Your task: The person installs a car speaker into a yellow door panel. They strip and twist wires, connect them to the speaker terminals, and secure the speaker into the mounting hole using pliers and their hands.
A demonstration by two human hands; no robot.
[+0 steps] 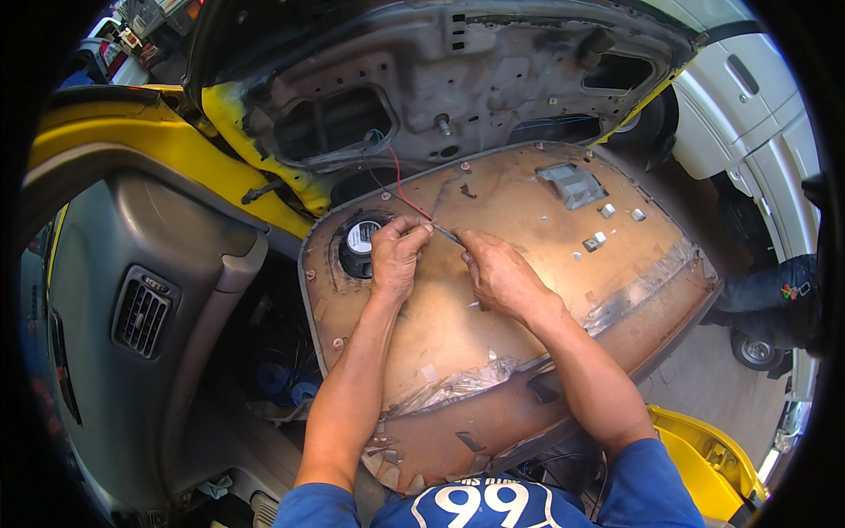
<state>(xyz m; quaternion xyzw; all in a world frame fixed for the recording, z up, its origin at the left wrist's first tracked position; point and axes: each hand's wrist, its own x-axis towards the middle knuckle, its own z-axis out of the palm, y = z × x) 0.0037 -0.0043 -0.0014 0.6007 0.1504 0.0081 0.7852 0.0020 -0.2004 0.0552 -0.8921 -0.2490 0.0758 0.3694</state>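
Observation:
A brown door trim panel (493,317) lies with its back side up in front of me, a round black speaker (356,251) set in its left part. Above the panel's middle, my left hand (398,257) is closed, thumb and fingers pinching a thin red wire (398,182). That wire runs up to an opening in the bare door. My right hand (502,275) is closed on a thin dark rod-like piece (448,234) pointing at the left fingertips. Whether it is a tool or a wire end cannot be made out. Both hands nearly meet there.
Behind the panel stands the stripped door (493,97) with yellow edges. The dashboard with an air vent (146,312) is at left. A white vehicle (748,114) and a person's dark-clothed leg (766,299) are at right. Silvery tape (453,383) crosses the panel's near side.

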